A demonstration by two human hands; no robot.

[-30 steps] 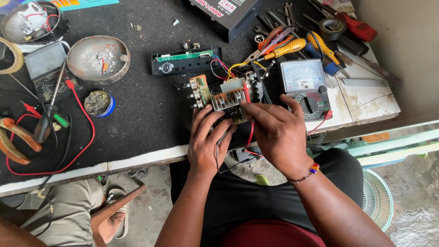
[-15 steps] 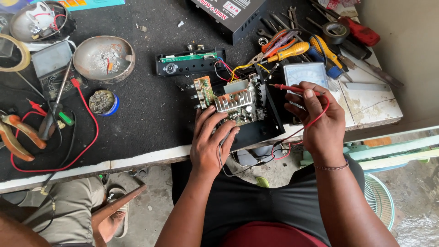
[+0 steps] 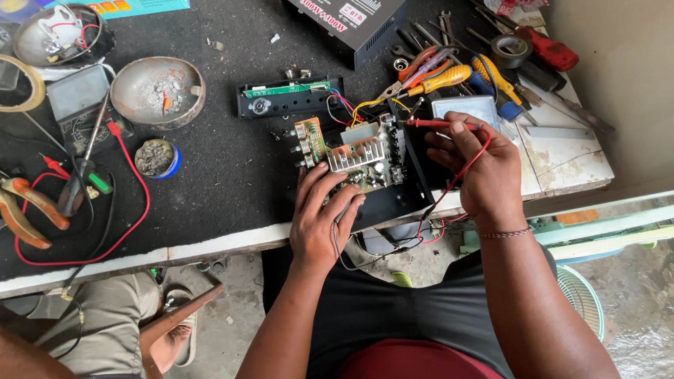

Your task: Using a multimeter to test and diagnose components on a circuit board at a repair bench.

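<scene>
A green circuit board [image 3: 354, 156] with a ribbed metal heat sink lies tilted in an opened black metal case [image 3: 393, 200] at the table's front edge. My left hand [image 3: 321, 214] rests on the board's near edge, fingers spread over it. My right hand [image 3: 476, 163] sits to the right of the board and pinches a red test probe [image 3: 427, 123], whose tip points left toward the board. The probe's red lead runs down over my right hand and off the table edge. Partly hidden behind my right hand is a grey multimeter [image 3: 472, 109].
A black front panel [image 3: 284, 98] lies behind the board, joined by coloured wires. Screwdrivers and pliers [image 3: 449, 70] are piled at back right, near black tape [image 3: 510, 48]. A metal ash bowl [image 3: 156, 91], small tin [image 3: 157, 157], red leads and pliers [image 3: 28, 210] lie left. Another person's leg [image 3: 105, 316] is lower left.
My right hand left the board, moved right to the multimeter and took up the red probe. My left hand stayed on the board's near edge.
</scene>
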